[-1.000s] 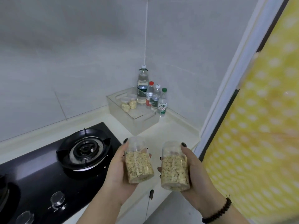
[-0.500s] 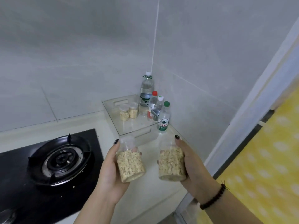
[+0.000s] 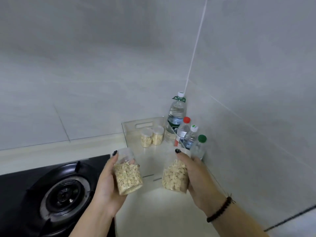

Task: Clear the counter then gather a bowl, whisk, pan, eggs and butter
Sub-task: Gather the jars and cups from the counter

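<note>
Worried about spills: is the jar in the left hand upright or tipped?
Tipped: the jar in the left hand leans, lidded top toward the stove.

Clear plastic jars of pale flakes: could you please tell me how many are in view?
4. One in the left hand, jar; one in the right hand, jar; two side by side in the clear bin, at and. None seems hidden.

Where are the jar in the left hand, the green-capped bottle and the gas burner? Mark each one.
Jar in the left hand point(image 3: 127, 178): head view, on its grain-filled lower body.
Green-capped bottle point(image 3: 202, 138): head view, on its green cap.
Gas burner point(image 3: 65, 196): head view, on the round burner centre.
</note>
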Motion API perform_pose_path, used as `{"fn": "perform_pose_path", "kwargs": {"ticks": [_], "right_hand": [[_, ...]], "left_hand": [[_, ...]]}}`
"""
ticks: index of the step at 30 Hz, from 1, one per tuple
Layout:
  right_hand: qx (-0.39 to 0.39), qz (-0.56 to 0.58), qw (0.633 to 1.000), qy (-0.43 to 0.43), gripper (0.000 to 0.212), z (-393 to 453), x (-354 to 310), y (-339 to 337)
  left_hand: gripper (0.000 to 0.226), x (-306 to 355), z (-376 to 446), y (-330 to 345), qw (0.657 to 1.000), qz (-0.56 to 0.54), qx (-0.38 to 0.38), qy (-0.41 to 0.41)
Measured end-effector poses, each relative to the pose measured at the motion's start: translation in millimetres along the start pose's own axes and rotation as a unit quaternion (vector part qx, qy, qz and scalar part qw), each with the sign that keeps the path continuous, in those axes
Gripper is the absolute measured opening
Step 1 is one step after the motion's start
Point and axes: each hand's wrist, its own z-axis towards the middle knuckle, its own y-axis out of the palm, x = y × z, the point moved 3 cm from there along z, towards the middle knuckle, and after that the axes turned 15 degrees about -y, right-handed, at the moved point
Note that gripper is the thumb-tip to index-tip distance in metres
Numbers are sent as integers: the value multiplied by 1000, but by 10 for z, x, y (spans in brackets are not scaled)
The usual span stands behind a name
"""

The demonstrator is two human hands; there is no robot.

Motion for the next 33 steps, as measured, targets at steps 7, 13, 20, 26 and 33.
{"fn": "perform_pose_path", "kwargs": {"ticks": [7, 13, 20, 26, 33], "right_hand": [[-75, -108, 990, -51, 62, 879, 92, 265], [-151, -229, 958, -87, 68, 1808, 429, 683], [-220, -331, 909, -126, 57, 2673, 804, 1173], [-284, -413, 849, -170, 68, 3044, 1121, 1435], [-308, -529, 735, -290, 53, 3111, 1207, 1567]], "left_hand": [[63, 259, 320, 50, 999, -21, 25, 15], [44, 394, 456, 50, 991, -86, 85, 48], [43, 561, 856, -33, 982, -120, 128, 68], [41, 575, 1157, 58, 988, -85, 111, 63], [40, 629, 1321, 113, 993, -48, 91, 50]]}}
